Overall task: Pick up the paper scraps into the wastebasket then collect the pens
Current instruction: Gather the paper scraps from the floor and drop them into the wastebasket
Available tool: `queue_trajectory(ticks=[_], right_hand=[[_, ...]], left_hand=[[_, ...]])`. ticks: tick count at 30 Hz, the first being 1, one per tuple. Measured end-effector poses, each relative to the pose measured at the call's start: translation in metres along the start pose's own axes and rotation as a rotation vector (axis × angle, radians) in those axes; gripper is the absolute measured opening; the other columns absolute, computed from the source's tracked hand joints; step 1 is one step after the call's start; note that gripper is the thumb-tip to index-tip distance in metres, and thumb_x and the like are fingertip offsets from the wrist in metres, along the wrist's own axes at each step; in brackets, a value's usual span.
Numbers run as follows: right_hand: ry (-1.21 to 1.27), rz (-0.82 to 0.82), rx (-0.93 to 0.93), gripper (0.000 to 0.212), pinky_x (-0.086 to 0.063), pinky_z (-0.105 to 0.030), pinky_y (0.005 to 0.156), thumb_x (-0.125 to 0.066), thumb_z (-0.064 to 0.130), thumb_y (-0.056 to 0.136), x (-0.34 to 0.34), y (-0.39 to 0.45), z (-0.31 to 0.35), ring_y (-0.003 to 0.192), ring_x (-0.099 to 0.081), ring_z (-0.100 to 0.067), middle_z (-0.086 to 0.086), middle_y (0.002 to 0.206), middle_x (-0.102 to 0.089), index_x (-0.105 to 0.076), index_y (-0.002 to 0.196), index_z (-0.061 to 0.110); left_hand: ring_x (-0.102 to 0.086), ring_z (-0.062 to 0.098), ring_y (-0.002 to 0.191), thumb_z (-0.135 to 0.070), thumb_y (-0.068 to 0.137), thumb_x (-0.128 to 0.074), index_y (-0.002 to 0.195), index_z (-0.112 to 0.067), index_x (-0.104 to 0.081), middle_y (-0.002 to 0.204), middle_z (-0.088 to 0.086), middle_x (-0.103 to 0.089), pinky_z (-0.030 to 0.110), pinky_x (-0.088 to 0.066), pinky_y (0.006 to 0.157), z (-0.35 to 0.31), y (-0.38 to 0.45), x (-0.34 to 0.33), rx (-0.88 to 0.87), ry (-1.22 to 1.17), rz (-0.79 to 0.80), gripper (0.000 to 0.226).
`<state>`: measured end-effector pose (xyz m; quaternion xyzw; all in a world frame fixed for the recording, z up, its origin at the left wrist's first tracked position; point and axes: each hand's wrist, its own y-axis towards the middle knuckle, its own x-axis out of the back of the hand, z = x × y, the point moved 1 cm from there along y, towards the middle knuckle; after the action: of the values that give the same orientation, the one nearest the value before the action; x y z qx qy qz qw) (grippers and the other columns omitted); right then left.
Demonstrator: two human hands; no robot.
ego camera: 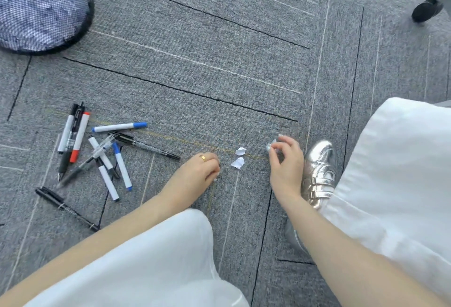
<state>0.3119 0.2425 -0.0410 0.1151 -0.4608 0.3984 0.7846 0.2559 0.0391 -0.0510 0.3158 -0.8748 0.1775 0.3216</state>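
Observation:
Two white paper scraps point(238, 158) lie on the grey carpet between my hands. My left hand point(195, 172), with a gold ring, rests fingers-down on the floor just left of them, closed on a small white scrap at its fingertips. My right hand point(286, 160) is to their right, pinching a crumpled paper scrap point(271, 146) between thumb and fingers. A pile of pens and markers point(97, 155) with black, blue and red caps lies on the carpet to the left. The mesh wastebasket point(41, 6) stands at the far top left.
My silver shoe point(319, 172) sits right beside my right hand. White trousers cover my knees at bottom centre and right. A chair caster point(425, 10) shows at top right. Grey carpet point(195, 67) stretches between the pens and the wastebasket.

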Motion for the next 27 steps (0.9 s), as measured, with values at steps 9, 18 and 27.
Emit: queue_trajectory(ticks=[9,18,27], right_hand=[[-0.024,0.113,0.126,0.008,-0.037,-0.013,0.074,-0.059,0.010,0.087,0.008,-0.003,0.005,0.083,-0.052,-0.012,0.005,0.088,-0.054,-0.066,0.090,0.008],[0.113,0.245,0.266,0.007,-0.039,-0.007,0.079,-0.062,0.012,0.085,-0.010,-0.036,0.024,0.085,-0.049,0.005,0.007,0.104,-0.052,-0.067,0.090,0.011],[-0.002,0.343,0.272,0.026,-0.040,-0.020,0.079,-0.055,0.013,0.089,-0.018,-0.033,0.025,0.087,-0.049,-0.004,0.008,0.110,-0.052,-0.058,0.115,0.017]], left_hand=[[-0.055,0.023,0.106,-0.018,0.090,-0.046,0.093,-0.008,-0.070,0.114,0.004,-0.067,0.032,-0.049,0.089,0.027,-0.020,0.009,-0.532,0.405,0.102,0.026],[-0.052,0.022,0.107,-0.039,0.091,-0.047,0.100,-0.013,-0.067,0.118,0.001,-0.065,0.033,-0.039,0.090,0.032,-0.025,0.005,-0.467,0.432,0.100,0.034],[-0.055,0.021,0.065,-0.015,0.076,-0.039,0.081,-0.013,-0.051,0.083,0.005,-0.060,0.030,-0.048,0.051,0.015,-0.005,0.007,-0.449,0.394,0.171,0.014]])
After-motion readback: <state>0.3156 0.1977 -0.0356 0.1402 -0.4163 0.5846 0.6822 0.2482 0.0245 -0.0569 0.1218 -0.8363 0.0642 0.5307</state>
